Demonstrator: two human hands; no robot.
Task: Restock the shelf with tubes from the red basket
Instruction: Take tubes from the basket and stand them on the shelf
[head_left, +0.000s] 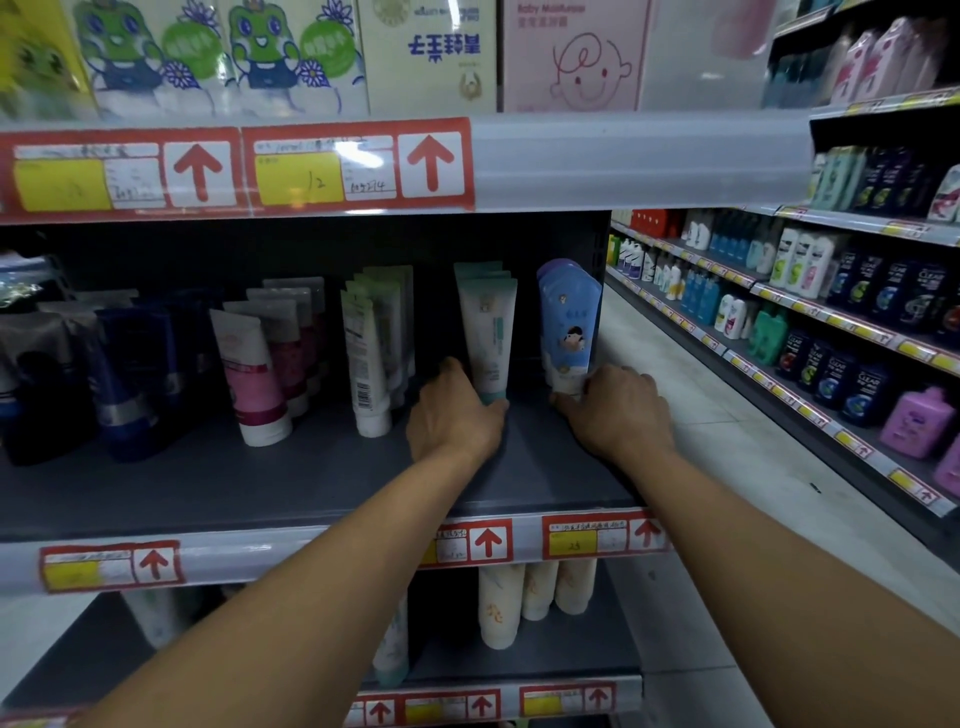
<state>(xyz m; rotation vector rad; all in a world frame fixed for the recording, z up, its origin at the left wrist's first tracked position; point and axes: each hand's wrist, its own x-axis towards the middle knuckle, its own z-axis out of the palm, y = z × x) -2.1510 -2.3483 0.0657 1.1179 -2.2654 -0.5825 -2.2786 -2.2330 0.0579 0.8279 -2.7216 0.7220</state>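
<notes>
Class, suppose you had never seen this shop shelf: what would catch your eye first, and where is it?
Two bare arms reach into the middle shelf: the left hand grips the foot of a white-and-teal tube, and the right hand holds the base of a blue cartoon tube at the shelf's right end. Red arrow price labels line the shelf edge above.

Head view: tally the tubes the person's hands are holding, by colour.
White tube with teal cap: 1, gripped by the left hand
Blue tube with cartoon print: 1, gripped by the right hand
Total: 2
</notes>
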